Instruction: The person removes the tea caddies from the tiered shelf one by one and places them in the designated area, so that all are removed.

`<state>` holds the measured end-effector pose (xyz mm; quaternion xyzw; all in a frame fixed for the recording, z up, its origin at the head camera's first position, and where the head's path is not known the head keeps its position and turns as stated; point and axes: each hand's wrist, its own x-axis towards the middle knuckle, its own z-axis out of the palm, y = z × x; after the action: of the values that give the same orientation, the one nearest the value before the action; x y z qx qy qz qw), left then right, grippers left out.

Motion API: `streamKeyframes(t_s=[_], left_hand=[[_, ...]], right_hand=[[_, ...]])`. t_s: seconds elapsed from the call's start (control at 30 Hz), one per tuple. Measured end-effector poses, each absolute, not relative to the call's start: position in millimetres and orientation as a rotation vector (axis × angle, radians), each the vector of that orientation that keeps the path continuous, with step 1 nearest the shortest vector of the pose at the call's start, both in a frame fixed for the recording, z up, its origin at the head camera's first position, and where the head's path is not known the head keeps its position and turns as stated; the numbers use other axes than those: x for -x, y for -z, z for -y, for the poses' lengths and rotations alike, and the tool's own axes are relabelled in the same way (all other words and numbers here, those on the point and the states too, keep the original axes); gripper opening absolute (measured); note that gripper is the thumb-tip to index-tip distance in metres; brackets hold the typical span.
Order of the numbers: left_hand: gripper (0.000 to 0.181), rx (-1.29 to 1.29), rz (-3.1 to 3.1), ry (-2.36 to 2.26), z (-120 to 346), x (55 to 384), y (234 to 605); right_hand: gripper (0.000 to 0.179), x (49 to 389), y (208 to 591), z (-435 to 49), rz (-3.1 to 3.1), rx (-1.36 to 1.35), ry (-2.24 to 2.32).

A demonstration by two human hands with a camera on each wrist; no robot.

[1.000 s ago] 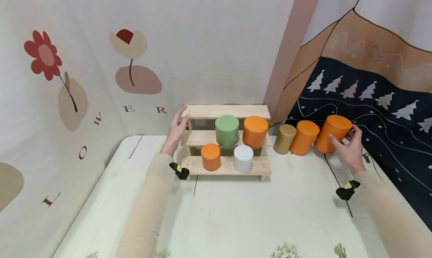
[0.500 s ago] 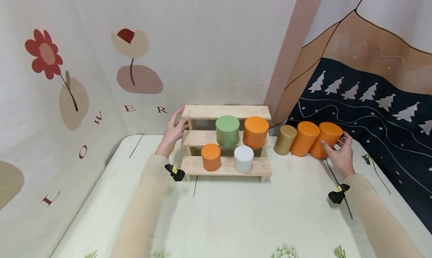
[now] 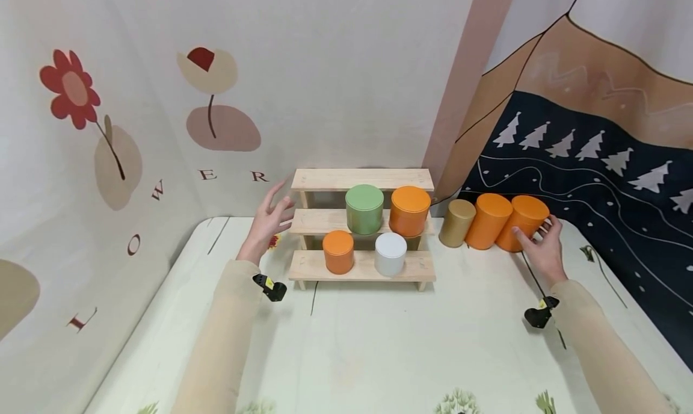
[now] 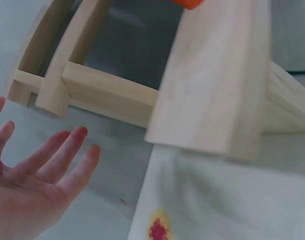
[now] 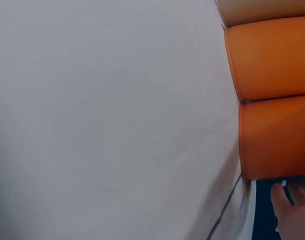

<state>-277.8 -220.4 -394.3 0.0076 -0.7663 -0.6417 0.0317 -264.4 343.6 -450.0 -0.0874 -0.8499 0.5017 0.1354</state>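
Note:
My left hand (image 3: 265, 226) is held off the left side of the three-step wooden shelf (image 3: 363, 179), fingers spread and holding nothing. In the left wrist view, its fingertips (image 4: 80, 132) are apart from the wood. At the right, my right hand (image 3: 545, 254) is beside the rightmost orange canister (image 3: 520, 224), which stands on the table. The right wrist view shows the thumb (image 5: 279, 197) just off the canister's edge. Another orange canister (image 3: 489, 221) and a shorter gold canister (image 3: 457, 223) stand beside it in a row.
On the middle step are a green tin (image 3: 364, 210) and an orange tin (image 3: 409, 212). The bottom step bears a small orange tin (image 3: 338, 254) and a white tin (image 3: 390, 256). A printed cloth (image 3: 335, 89) hangs behind the pale tabletop (image 3: 379, 342).
My left hand has come off the shelf's upper left end and moved left. The rightmost orange canister has gone from tilted to standing against its neighbour, the right hand moving left with it.

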Motion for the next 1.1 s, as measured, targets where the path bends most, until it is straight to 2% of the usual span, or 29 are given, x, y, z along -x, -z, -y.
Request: streamKeyframes(t_s=[0.2,0.47,0.67,0.87,1.1], left_hand=[[0.056,-0.092,2.391,1.997,221,272,409],[0.054,-0.09,2.423,2.013,219,263,419],[0.053,-0.055,2.387,2.092,212,247,401],[0.051,-0.018,2.347,2.125,218,258,425],[0.045,0.073,2.351,2.069,218,258,433]], right_hand=[[0.083,256,453,-344,2.437,0.374,-1.377],[0.066,249,438,-333,2.324,0.446,-1.311],[0.052,247,433,-327,2.223,0.389,-1.351],[0.039,244,424,-317,2.112,0.341,-1.413],[0.037,231,400,-291,2.057,0.196,-1.451]])
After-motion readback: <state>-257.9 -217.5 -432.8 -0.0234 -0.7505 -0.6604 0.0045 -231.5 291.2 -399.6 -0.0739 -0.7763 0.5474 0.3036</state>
